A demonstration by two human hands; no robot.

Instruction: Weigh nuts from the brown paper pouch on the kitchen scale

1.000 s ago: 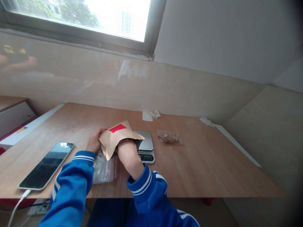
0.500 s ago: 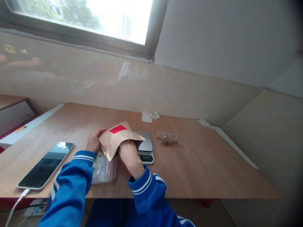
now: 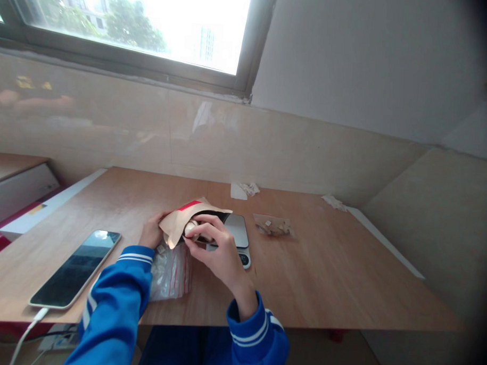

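Note:
A brown kraft paper bag (image 3: 175, 224) with a red label lies tilted, its mouth facing me. Its left side is gripped by my left hand (image 3: 150, 232), whose fingertips are hidden behind the paper. At the mouth, my right hand (image 3: 221, 251) pinches whitish rounded pieces (image 3: 191, 228), too small to name. Behind my right hand is a digital kitchen scale (image 3: 238, 228), partly covered by the hand and bag. Under the bag lies a stack of clear zip bags (image 3: 170, 278) with red seal lines.
To the right of the scale lies a small clear packet (image 3: 274, 226) of brownish pieces. A phone (image 3: 76, 270) with a white charging cable (image 3: 24, 334) rests at the left. Crumpled white paper (image 3: 249, 189) is near the wall, and the table's front edge (image 3: 342, 329) runs before me.
My right hand has come back out of the bag to its mouth, with pale pieces now visible in the fingers. The bag's mouth has turned more toward me.

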